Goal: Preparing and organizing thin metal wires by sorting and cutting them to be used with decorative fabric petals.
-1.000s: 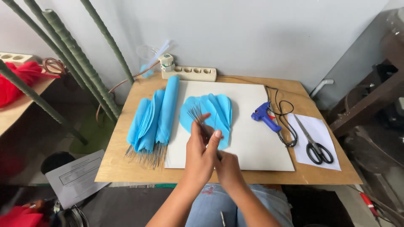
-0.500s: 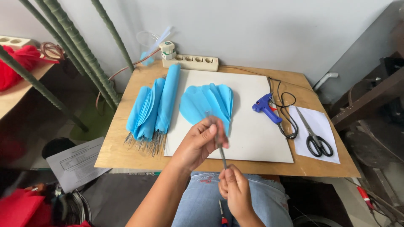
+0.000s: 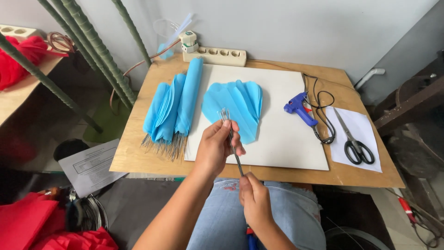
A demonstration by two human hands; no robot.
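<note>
Thin grey metal wires (image 3: 232,143), bundled, over white board (image 3: 286,139)'s near edge: left hand (image 3: 216,147) pinching top, right hand (image 3: 252,199) pinching bottom. Blue fan-folded paper (image 3: 233,107) on board, unwired; wired blue paper bunches (image 3: 173,109) left of board, finished.

Blue paper fans (image 3: 233,107), glue gun (image 3: 299,107).

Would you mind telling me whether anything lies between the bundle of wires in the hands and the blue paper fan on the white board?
Nothing visible does: the wire bundle, held by left hand and right hand, tips over the paper fan.
</note>
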